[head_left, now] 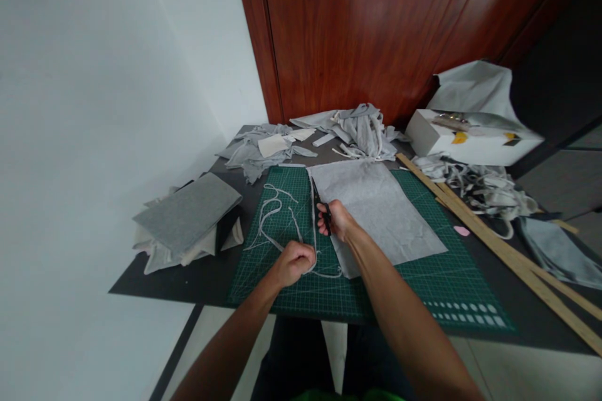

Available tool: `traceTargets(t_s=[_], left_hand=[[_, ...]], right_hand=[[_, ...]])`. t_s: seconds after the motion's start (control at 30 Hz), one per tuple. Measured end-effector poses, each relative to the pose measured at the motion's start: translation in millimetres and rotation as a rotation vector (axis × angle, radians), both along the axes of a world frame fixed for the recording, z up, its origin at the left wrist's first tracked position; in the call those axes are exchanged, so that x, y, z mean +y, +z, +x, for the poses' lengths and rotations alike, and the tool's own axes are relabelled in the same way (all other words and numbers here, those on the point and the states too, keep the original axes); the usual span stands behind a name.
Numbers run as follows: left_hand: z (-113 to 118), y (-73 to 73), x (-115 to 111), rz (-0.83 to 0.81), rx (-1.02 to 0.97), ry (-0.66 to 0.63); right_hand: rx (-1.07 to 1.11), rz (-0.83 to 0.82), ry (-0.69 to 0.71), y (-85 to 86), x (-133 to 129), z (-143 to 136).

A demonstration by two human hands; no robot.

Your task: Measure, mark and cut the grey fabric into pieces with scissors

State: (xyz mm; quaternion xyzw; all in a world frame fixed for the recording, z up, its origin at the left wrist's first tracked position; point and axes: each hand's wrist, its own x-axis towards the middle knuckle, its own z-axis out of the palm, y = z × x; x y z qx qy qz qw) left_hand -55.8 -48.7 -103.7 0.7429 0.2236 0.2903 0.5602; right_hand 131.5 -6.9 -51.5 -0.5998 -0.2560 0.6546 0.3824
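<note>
A large piece of grey fabric (pixel 376 207) lies on the green cutting mat (pixel 423 291). Gripped in my right hand (pixel 335 219) is a pair of black scissors (pixel 316 191), its blades pointing away from me at the fabric's left edge. A narrow fabric strip (pixel 313 225) runs along that edge down to my left hand (pixel 297 260), whose fingers are closed around it. Thin, curled fabric strips (pixel 264 216) lie on the mat left of the scissors. How far the blades are apart is too small to tell.
Folded grey fabric (pixel 192 210) is stacked at the left. Fabric scraps (pixel 362 128) are heaped along the back. Long wooden rulers (pixel 498 247) cross the right side, near tangled scraps (pixel 489 191) and a white box (pixel 470 138). A red-brown wooden door (pixel 376 31) stands behind the table.
</note>
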Motion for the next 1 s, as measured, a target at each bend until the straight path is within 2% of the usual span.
traceTargets(t_s=[0.2, 0.43, 1.0], left_hand=[[0.3, 1.5, -0.6, -0.019, 0.011, 0.004], [-0.1, 3.8, -0.2, -0.024, 0.001, -0.003], [0.7, 6.2, -1.1, -0.054, -0.010, -0.008]], right_hand=[[-0.042, 0.027, -0.016, -9.5, 4.3, 0.6], [-0.003, -0.001, 0.014, -0.5, 14.2, 0.8], [-0.003, 0.009, -0.025, -3.6, 32.1, -1.1]])
